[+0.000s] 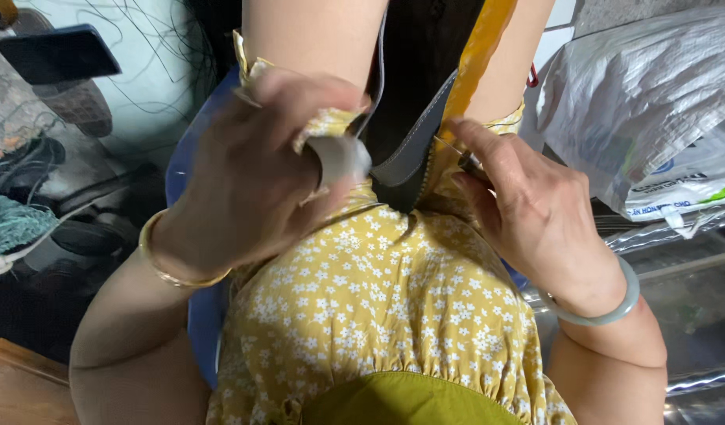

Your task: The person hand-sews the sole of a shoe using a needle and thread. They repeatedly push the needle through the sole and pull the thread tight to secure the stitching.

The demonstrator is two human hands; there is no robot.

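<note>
Left hand (252, 169) closed on grey strap (413, 145), right hand (527, 208) pinching thin needle (457, 153) beside it

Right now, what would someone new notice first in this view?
The two hands at centre: the left hand presses a grey strip edged in yellow, held between the knees, and the right hand pinches a thin needle-like tool against it. Below lies a yellow flowered dress; at right, a white woven sack.
</note>
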